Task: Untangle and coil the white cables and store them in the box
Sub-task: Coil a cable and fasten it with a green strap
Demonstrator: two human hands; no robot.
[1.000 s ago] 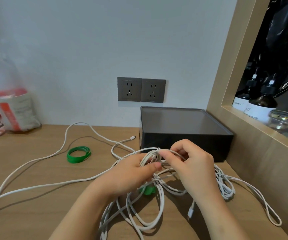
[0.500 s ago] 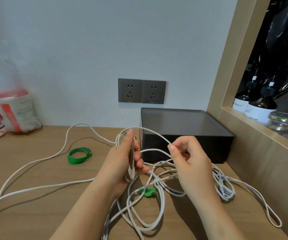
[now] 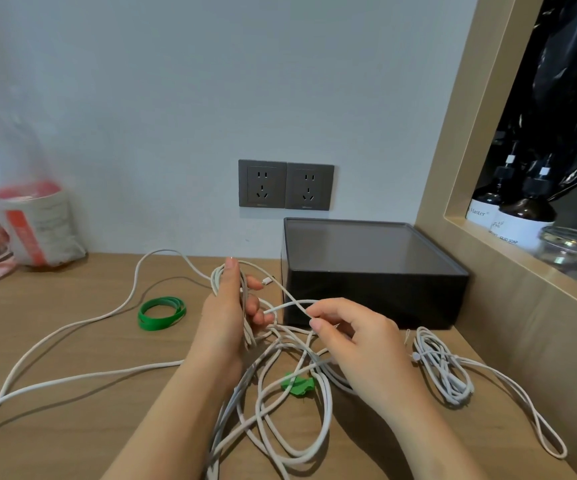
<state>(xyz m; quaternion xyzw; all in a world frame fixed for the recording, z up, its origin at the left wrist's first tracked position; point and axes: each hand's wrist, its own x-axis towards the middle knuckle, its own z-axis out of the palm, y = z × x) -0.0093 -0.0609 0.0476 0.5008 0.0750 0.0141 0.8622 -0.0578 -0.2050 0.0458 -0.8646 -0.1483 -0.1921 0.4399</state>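
Thin, smooth white cables (image 3: pixel 434 358) sprawl tangled mid-counter (image 3: pixel 72 427) before the matte black rectangular box (image 3: pixel 377 296), the left hand (image 3: pixel 226 323) gripping an upright oval coil, the right hand (image 3: pixel 359 344) pinching one strand running crosswise.

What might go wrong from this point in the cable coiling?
1. The left hand grips loops while the right hand pinches a strand of the white cables that crosses others; pulling may tighten the knot.
2. The green tie lies among those strands and may get dragged into the coil.
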